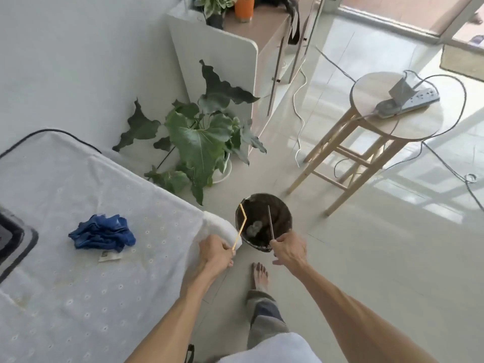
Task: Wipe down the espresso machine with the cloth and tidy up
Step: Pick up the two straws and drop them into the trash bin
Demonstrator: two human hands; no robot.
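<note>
A crumpled blue cloth point(102, 232) lies on the white tablecloth of the table point(78, 284). Only a dark corner of the espresso machine point(13, 239) shows at the left edge. My left hand point(216, 251) pinches a bent yellow straw point(242, 225) beside the table's corner. My right hand point(289, 248) holds a thin dark stick point(270, 222). Both tips reach over a dark round bin point(263, 221) on the floor, which has crumpled waste at its bottom.
A large-leafed potted plant point(201, 142) stands on the floor behind the bin, next to a white cabinet point(217, 61). A wooden stool point(366, 142) with a power strip point(408, 100) and trailing cables stands to the right. My bare foot point(259, 276) is near the bin.
</note>
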